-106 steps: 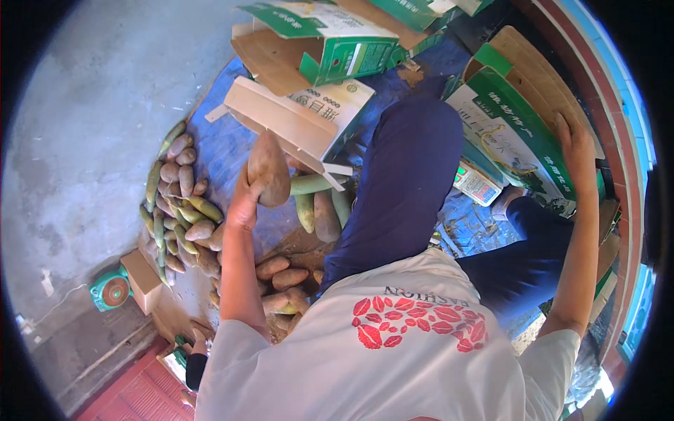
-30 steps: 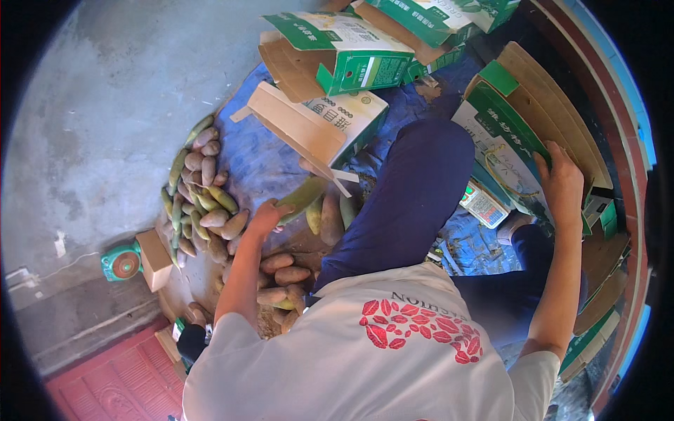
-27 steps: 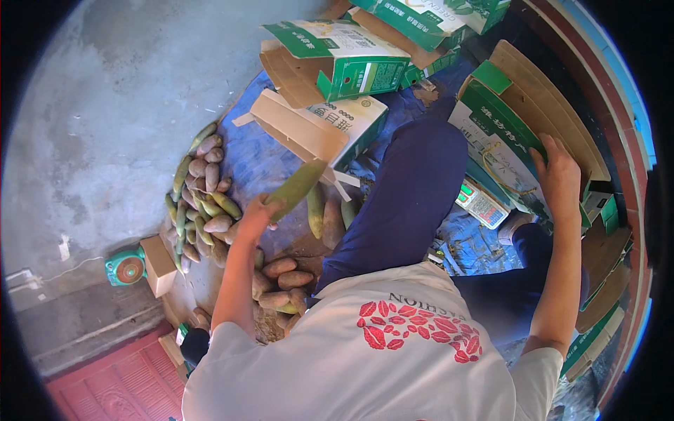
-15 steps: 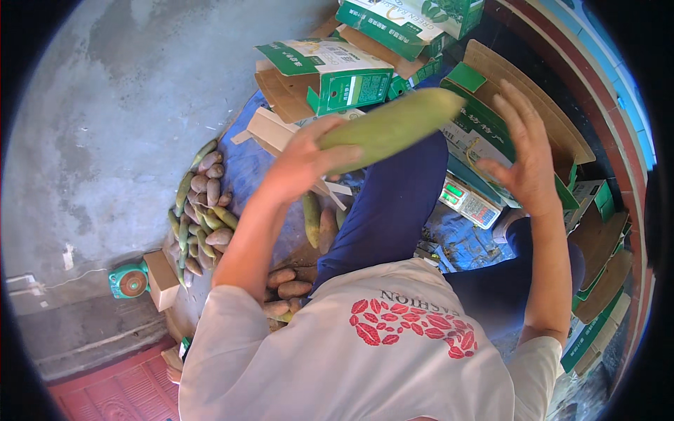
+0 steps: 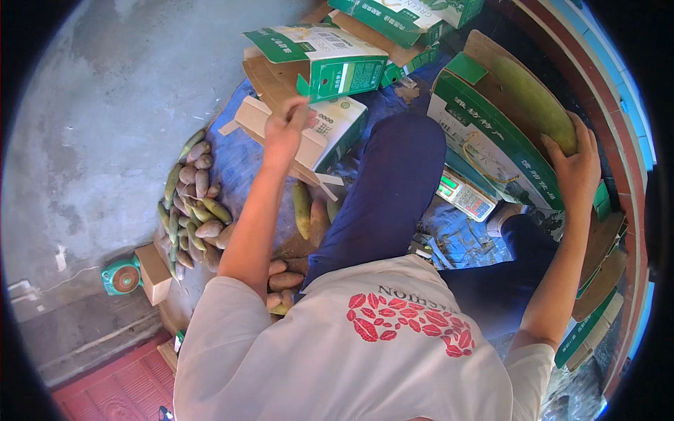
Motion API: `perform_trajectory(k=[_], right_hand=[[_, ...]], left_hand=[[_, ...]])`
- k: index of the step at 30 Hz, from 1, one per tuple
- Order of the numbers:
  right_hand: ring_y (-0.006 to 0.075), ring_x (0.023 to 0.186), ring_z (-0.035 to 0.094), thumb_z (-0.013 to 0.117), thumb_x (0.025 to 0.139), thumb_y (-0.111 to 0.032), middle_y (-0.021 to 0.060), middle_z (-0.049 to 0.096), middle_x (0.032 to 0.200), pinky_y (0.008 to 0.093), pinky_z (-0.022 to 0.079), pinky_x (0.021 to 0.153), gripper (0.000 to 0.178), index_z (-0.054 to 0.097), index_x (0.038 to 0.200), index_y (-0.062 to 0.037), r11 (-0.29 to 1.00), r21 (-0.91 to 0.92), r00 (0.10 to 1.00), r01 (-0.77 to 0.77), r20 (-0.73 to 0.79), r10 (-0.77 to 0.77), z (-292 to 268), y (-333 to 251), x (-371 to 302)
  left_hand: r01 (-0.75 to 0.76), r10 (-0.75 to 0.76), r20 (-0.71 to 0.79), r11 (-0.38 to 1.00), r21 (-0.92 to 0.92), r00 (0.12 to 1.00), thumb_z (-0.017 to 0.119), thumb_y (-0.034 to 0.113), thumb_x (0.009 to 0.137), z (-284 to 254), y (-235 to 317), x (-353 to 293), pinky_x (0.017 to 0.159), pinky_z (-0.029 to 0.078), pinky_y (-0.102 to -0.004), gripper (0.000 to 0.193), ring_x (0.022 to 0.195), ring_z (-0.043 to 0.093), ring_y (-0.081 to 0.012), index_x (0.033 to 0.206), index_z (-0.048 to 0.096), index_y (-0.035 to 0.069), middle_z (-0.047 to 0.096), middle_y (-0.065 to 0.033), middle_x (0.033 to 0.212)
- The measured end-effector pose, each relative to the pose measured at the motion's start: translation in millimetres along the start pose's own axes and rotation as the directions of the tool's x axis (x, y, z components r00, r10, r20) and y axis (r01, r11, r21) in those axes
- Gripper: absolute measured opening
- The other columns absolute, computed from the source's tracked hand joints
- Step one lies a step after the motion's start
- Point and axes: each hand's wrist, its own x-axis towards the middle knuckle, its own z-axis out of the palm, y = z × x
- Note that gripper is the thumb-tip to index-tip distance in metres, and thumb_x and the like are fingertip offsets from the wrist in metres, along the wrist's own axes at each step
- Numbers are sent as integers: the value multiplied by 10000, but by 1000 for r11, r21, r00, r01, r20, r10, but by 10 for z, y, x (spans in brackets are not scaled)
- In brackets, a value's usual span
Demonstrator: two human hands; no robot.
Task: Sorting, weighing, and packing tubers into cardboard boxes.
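Observation:
My right hand [image 5: 579,158] grips the lower end of a large green radish [image 5: 533,105], fingers on one side and thumb on the other. The radish lies slantwise at the opening of a green-and-white carton [image 5: 484,137] with its brown flap raised. That carton stands over a digital scale [image 5: 463,195] with a lit green display and keypad. On the left, my left hand [image 5: 288,125] is held up with curled fingers and no visible object in it. Behind it are the brown flaps of a white-and-green carton [image 5: 340,130].
Several cartons [image 5: 351,67] lie at the back. Green radishes and brown tubers [image 5: 195,203] are heaped on the left by the grey wall, with more tubers [image 5: 284,281] beside my lap. A blue sheet [image 5: 235,151] covers the floor. A small green fan [image 5: 121,277] stands at far left.
The green radish has moved from my left hand to my right, and rightward to the carton's opening. My left hand has let go and drawn slightly left. The view has shifted a little.

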Motion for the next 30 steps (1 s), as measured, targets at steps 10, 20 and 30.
perform_trajectory(k=[10, 20, 30], right_hand=[[331, 918, 572, 612, 769, -228, 189, 594, 987, 373, 440, 788, 348, 567, 1071, -62, 970, -191, 929, -149, 309, 204, 354, 457, -63], [382, 797, 565, 550, 827, -219, 208, 597, 842, 413, 437, 676, 234, 572, 927, -9, 965, -112, 931, -236, 260, 257, 446, 236, 9], [352, 797, 575, 518, 853, -240, 175, 602, 871, 403, 449, 675, 239, 596, 874, -15, 988, -44, 952, -146, 266, 152, 462, -56, -7]], left_hand=[[589, -629, -204, 776, -226, 750, 639, 242, 767, -475, -1916, -52, 617, 453, -302, 440, 734, 538, -168, 1110, 474, 21, 563, -84, 877], [380, -608, -186, 676, -631, 772, 572, 34, 794, -223, -1761, 422, 734, 500, -369, 391, 914, 580, -229, 1154, 441, 110, 575, -74, 1031], [433, -533, 88, 568, -699, 841, 562, 344, 836, 248, -1356, 1362, 730, 446, -452, 446, 908, 555, -265, 1209, 387, 172, 542, -88, 1091]])
